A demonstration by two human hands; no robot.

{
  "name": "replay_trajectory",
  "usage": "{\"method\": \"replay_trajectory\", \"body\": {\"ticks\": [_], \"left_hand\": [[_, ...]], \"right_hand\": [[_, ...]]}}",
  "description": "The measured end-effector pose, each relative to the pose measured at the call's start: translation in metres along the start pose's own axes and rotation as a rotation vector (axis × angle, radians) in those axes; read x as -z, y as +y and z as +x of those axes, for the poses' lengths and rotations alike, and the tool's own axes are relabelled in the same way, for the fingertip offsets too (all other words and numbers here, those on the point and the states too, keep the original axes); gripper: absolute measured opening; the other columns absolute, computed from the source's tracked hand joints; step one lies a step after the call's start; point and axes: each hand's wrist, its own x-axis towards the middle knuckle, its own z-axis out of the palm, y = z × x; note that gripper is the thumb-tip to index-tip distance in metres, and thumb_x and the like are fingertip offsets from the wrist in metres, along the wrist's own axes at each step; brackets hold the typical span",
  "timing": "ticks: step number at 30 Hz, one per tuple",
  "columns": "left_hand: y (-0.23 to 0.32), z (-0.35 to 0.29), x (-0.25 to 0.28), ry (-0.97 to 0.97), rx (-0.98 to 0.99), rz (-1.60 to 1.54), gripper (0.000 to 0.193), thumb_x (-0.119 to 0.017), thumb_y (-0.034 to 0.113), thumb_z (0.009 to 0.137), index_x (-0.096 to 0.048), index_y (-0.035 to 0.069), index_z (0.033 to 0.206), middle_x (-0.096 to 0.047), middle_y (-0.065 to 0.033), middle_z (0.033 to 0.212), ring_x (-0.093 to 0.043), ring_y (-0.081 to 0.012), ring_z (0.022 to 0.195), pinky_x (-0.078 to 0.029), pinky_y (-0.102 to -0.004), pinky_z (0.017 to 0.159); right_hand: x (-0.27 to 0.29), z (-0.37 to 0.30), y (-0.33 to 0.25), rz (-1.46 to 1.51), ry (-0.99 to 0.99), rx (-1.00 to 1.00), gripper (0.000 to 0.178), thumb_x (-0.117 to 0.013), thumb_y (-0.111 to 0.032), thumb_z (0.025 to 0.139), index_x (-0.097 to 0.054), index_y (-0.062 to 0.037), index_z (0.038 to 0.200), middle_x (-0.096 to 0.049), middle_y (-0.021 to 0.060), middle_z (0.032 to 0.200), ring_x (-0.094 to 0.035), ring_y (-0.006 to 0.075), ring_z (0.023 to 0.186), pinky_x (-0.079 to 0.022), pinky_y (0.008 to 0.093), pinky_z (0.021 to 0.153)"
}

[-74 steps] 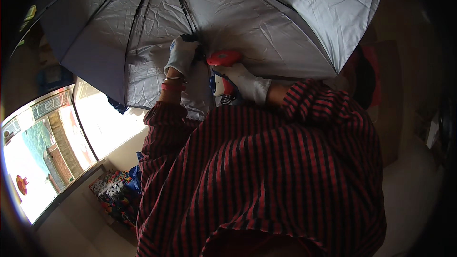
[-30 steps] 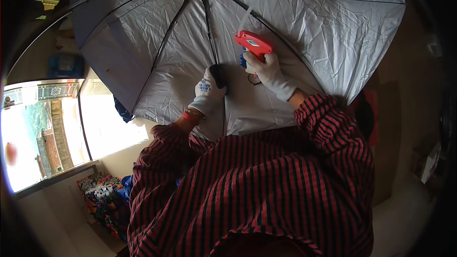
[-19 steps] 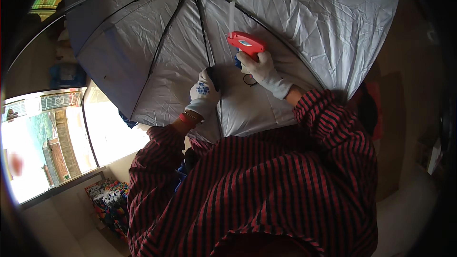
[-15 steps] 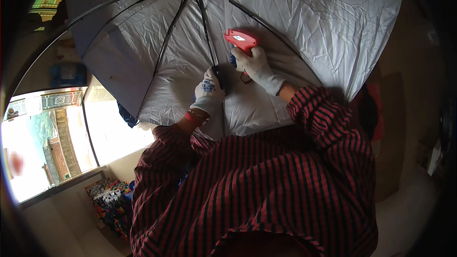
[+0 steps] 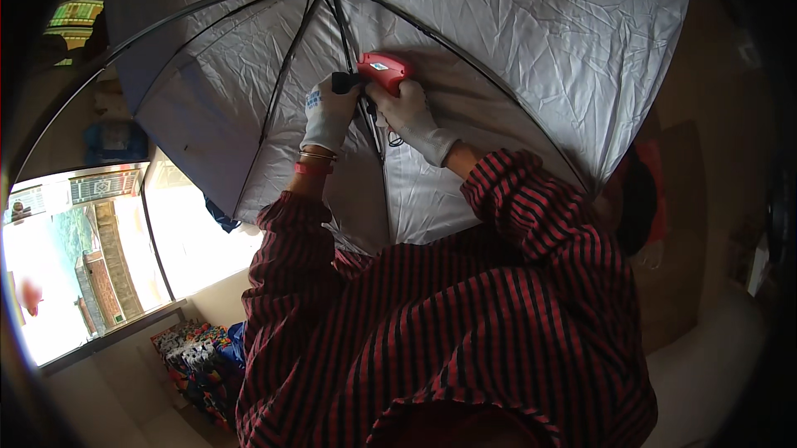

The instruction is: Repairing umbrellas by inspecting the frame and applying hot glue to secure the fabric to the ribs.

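Note:
An open umbrella (image 5: 490, 49) with a silver-grey inner side and dark ribs spreads in front of me. My right hand (image 5: 407, 112), in a white work glove, is closed round the grip of a red tagging gun (image 5: 384, 72). The gun's front end lies near the umbrella's thin dark shaft. My left hand (image 5: 330, 112), gloved too, is closed on a small black piece (image 5: 344, 83) beside that shaft, just left of the gun. The fingertips of both hands are partly hidden. A small dark loop (image 5: 395, 141) hangs below my right hand.
Bright window light (image 5: 75, 257) comes in at the left. A pile of colourful items (image 5: 199, 365) lies at the lower left, and a blue package (image 5: 116, 142) sits beyond the umbrella's left edge. Brown board (image 5: 685, 224) and something red and black (image 5: 643, 199) are at the right.
My left hand has moved farther up along the shaft and now holds the black piece higher. The tagging gun in my right hand has shifted left, close to it. The umbrella has slid slightly left.

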Motion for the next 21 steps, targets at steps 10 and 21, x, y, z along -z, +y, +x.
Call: {"method": "replay_trajectory", "body": {"ticks": [10,21], "left_hand": [[-0.013,0.008,-0.006,0.044,-0.066,0.083,0.019,-0.067,0.016,0.081,-0.071,0.004,0.096,-0.07,-0.0083,0.073,-0.066,-0.0164,0.059,-0.051,-0.0297,0.055],[-0.009,0.011,0.003,-0.05,0.006,-0.055,0.015,-0.068,0.011,0.081,-0.068,0.004,0.094,-0.068,-0.0089,0.07,-0.066,-0.0166,0.056,-0.05,-0.0309,0.051]], "right_hand": [[0.011,-0.001,-0.004,0.341,-0.069,-0.092,0.024,-0.068,-0.021,0.087,-0.067,-0.0007,0.1,-0.067,0.0037,0.082,-0.062,0.0109,0.069,-0.05,0.0285,0.06],[0.014,0.007,-0.012,0.611,-0.181,-0.281,0.028,-0.069,-0.022,0.088,-0.065,0.0002,0.105,-0.067,0.0049,0.092,-0.066,0.0129,0.076,-0.053,0.0298,0.064]]}}
